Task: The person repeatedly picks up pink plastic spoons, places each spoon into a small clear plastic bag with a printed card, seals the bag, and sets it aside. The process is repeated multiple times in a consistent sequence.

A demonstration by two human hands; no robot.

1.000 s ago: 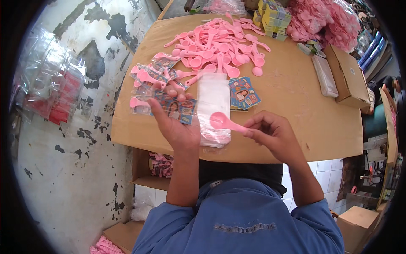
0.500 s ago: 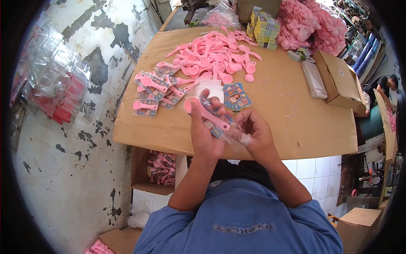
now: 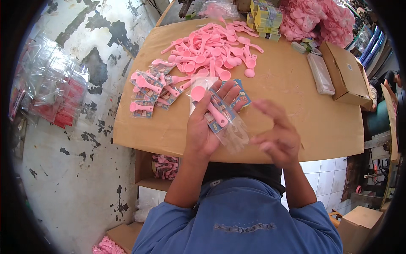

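Observation:
My left hand (image 3: 199,133) has its thumb over a pink measuring spoon (image 3: 217,115) that lies with a blue printed card in a clear plastic bag (image 3: 234,137). The open end of the bag hangs crumpled toward the right. Apart from it, my right hand (image 3: 281,142) is raised with fingers spread, blurred and holding nothing. Behind my left fingers lie blue printed cards (image 3: 242,94), partly hidden, and a white packet of bags (image 3: 204,81). Farther off is a heap of loose pink spoons (image 3: 211,48). Bagged spoons (image 3: 146,84) lie in a pile at the left.
Toward the back right stand stacked yellow cards (image 3: 266,19) and big bags of pink spoons (image 3: 315,19). A cardboard box (image 3: 344,76) and a clear-wrapped packet (image 3: 320,74) sit at the right edge. Below the table, an open carton (image 3: 146,169) holds bagged spoons.
My right hand has let go of the bag's end and moved right, its fingers now spread. My left hand keeps the bagged spoon, its fingers opened out flatter beneath it.

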